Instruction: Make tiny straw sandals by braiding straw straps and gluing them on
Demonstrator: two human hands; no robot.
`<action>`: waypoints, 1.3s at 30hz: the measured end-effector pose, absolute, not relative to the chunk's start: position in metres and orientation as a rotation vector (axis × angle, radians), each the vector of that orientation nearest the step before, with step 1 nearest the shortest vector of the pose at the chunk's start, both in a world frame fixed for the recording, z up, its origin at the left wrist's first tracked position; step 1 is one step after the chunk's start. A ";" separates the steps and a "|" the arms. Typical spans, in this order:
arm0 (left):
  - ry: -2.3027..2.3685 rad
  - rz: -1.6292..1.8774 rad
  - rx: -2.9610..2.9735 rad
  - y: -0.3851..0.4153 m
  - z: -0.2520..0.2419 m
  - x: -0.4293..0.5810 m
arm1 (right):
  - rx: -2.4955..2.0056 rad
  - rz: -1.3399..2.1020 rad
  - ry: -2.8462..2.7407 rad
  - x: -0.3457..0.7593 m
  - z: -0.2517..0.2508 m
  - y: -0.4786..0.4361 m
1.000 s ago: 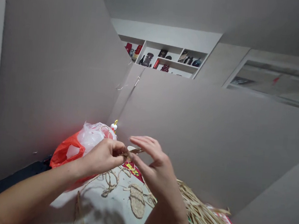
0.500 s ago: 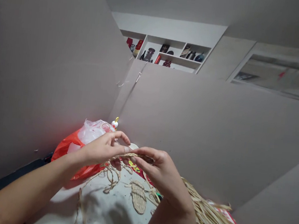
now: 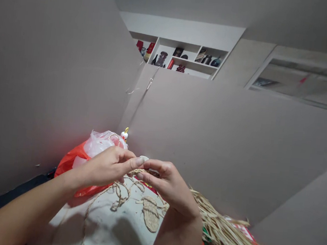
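My left hand [image 3: 109, 166] and my right hand [image 3: 167, 183] meet above the table, both pinched on a thin twisted straw cord [image 3: 141, 171] held between their fingertips. The cord trails down from the hands to a loose braided length [image 3: 119, 196] lying on the white table. A small flat woven straw oval [image 3: 150, 214] lies just below my right hand. A bundle of loose straw strands [image 3: 227, 238] spreads to the right under my right forearm.
Grey cardboard panels [image 3: 222, 144] wall in the table on the left, back and right. A red and clear plastic bag [image 3: 89, 157] sits in the back left corner, with a small glue bottle tip [image 3: 125, 134] behind it. A wall shelf [image 3: 181, 60] with ornaments shows beyond.
My right hand's fingers, spread open a second ago, have closed onto the cord beside my left hand. Both hands stay at the same spot, working the cord.
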State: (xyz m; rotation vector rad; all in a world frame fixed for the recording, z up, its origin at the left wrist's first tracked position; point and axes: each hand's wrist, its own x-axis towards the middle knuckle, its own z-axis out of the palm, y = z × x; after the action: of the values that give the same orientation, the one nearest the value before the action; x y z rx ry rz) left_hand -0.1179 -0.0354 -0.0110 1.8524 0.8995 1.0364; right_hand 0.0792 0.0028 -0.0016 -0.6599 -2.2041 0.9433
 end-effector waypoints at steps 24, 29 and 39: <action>0.607 1.171 1.480 -0.033 -0.014 -0.111 | -0.495 1.073 -1.900 0.102 -0.004 0.000; 0.627 1.192 1.430 -0.040 -0.011 -0.107 | -0.511 0.956 -1.876 0.101 -0.004 -0.002; 0.571 1.145 1.394 -0.042 -0.012 -0.106 | -0.532 0.896 -1.839 0.097 -0.003 -0.003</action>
State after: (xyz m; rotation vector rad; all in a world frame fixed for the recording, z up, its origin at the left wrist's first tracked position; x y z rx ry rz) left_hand -0.1061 -0.0415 -0.0121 1.3937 0.5710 1.1448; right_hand 0.0974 -0.0033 -0.0033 -0.5315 -1.8393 0.8957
